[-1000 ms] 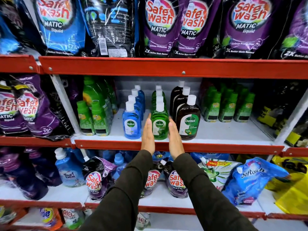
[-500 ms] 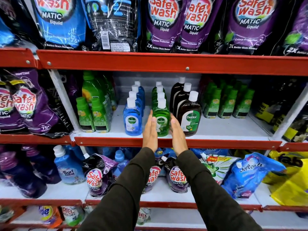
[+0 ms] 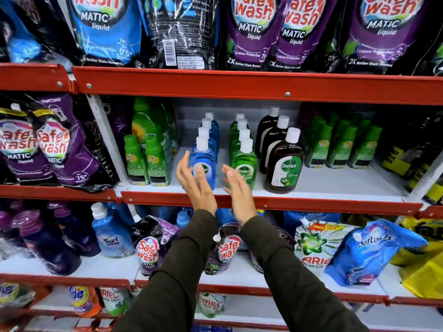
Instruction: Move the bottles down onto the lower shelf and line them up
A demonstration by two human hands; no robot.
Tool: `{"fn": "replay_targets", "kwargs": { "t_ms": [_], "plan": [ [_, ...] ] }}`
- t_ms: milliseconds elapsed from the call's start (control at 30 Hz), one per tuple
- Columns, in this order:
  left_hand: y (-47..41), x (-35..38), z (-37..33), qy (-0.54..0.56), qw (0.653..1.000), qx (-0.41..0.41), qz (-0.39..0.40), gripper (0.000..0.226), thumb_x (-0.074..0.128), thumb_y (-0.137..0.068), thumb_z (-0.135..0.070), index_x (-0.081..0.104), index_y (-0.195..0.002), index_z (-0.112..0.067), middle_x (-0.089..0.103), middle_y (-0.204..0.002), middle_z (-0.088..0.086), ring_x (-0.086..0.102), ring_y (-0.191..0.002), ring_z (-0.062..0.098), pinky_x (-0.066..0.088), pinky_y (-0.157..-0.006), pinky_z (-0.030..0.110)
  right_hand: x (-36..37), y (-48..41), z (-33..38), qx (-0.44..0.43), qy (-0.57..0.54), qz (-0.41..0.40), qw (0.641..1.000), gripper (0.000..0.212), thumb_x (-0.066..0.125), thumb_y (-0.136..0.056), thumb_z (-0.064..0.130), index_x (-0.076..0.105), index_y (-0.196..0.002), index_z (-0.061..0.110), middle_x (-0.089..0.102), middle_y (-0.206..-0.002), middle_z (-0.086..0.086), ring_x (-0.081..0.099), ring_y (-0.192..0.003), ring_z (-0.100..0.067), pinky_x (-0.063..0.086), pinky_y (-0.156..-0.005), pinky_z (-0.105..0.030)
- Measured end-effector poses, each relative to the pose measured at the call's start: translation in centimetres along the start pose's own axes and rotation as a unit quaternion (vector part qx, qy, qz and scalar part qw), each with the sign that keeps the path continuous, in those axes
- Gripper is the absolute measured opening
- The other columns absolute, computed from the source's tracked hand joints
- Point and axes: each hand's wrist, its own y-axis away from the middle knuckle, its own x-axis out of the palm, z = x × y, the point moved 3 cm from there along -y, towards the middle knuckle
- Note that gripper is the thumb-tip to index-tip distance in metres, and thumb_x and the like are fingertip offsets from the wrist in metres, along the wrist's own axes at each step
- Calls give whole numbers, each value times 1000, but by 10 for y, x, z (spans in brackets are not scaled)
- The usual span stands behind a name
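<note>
Three rows of white-capped Dettol bottles stand front to back on the middle shelf (image 3: pixel 323 185): blue bottles (image 3: pixel 206 154), green bottles (image 3: pixel 244 159) and brown bottles (image 3: pixel 284 161). My left hand (image 3: pixel 195 183) is open, palm turned right, just left of the front blue bottle and partly covering its label. My right hand (image 3: pixel 237 190) is open too, palm turned left, in front of the gap between the blue and green rows. The front blue bottle stands between my palms; neither hand grips it.
Small green bottles (image 3: pixel 146 161) crowd the left of the rows and more green bottles (image 3: pixel 340 144) stand to the right. Safe Wash pouches (image 3: pixel 251 32) hang over the red shelf edge above. Pouches and a Surf Excel bottle (image 3: pixel 110 233) fill the shelf below.
Both hands have shifted left from either side of the front green bottle to either side of the front blue bottle, and have spread wider apart. The bottles have not moved.
</note>
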Motion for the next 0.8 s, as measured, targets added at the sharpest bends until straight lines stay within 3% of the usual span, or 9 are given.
{"fn": "replay_targets", "kwargs": {
  "t_ms": [67, 133, 200, 267, 300, 367, 500, 633, 800],
  "plan": [
    [-17, -4, 9, -14, 998, -55, 28, 68, 28, -99, -59, 33, -156, -23, 22, -166, 9, 24, -150, 10, 19, -113, 9, 16, -4, -3, 32, 25, 40, 998, 65, 39, -91, 60, 40, -148, 29, 41, -155, 9, 35, -144, -6, 26, -123, -36],
    [-33, -7, 21, -6, 987, -136, 83, 84, 25, -93, -74, 28, -160, -25, 18, -170, 3, 16, -156, 13, 15, -125, 29, 27, -8, -2, 63, 36, 52, 996, 73, 37, -92, 62, 27, -154, 27, 28, -163, 8, 25, -149, -6, 17, -126, -39],
    [-43, -9, 36, 27, 969, -201, 144, 91, 26, -88, -87, 35, -158, -29, 32, -166, -2, 31, -152, 11, 20, -128, 40, 34, -13, -2, 78, 42, 51, 995, 83, 37, -86, 70, 23, -155, 26, 25, -164, 7, 23, -150, -7, 16, -127, -41],
    [-44, -11, 34, 68, 961, -220, 152, 59, 22, -104, -66, 51, -141, -30, 59, -141, -10, 58, -125, -5, 41, -114, 28, 38, -16, -4, 86, 39, 52, 994, 93, 37, -79, 82, 26, -154, 29, 29, -163, 7, 27, -149, -7, 19, -126, -42],
    [-42, -11, 29, 81, 961, -214, 157, 46, 19, -110, -53, 53, -132, -33, 65, -126, -15, 64, -110, -10, 48, -103, 21, 38, -19, -8, 85, 38, 54, 994, 96, 38, -76, 86, 27, -154, 31, 32, -162, 8, 29, -149, -7, 20, -126, -43],
    [-38, -11, 24, 88, 964, -195, 157, 40, 18, -112, -43, 51, -132, -36, 66, -116, -21, 67, -101, -12, 51, -91, 16, 37, -20, -11, 87, 35, 55, 994, 100, 41, -70, 90, 29, -152, 34, 35, -160, 10, 32, -147, -7, 22, -125, -44],
    [-39, -16, 27, 52, 970, -184, 150, 45, 25, -108, -57, 54, -136, -39, 67, -127, -10, 65, -112, -7, 53, -95, 19, 37, -21, -14, 90, 20, 45, 995, 100, 43, -68, 91, 31, -151, 36, 37, -159, 10, 34, -147, -9, 24, -124, -45],
    [-36, -18, 33, 37, 964, -196, 177, 95, 34, -83, -89, 37, -158, -31, 51, -155, 3, 53, -138, 13, 42, -119, 43, 41, -18, -13, 84, 26, 28, 996, 96, 43, -72, 87, 30, -152, 36, 36, -159, 7, 34, -146, -10, 26, -124, -43],
    [-38, -20, 33, 6, 967, -164, 193, 94, 34, -83, -92, 30, -159, -37, 37, -165, -2, 37, -150, 14, 28, -126, 49, 39, -11, -5, 65, 50, 25, 996, 84, 47, -83, 71, 27, -153, 31, 32, -161, 3, 32, -147, -10, 27, -123, -37]
  ]
}}
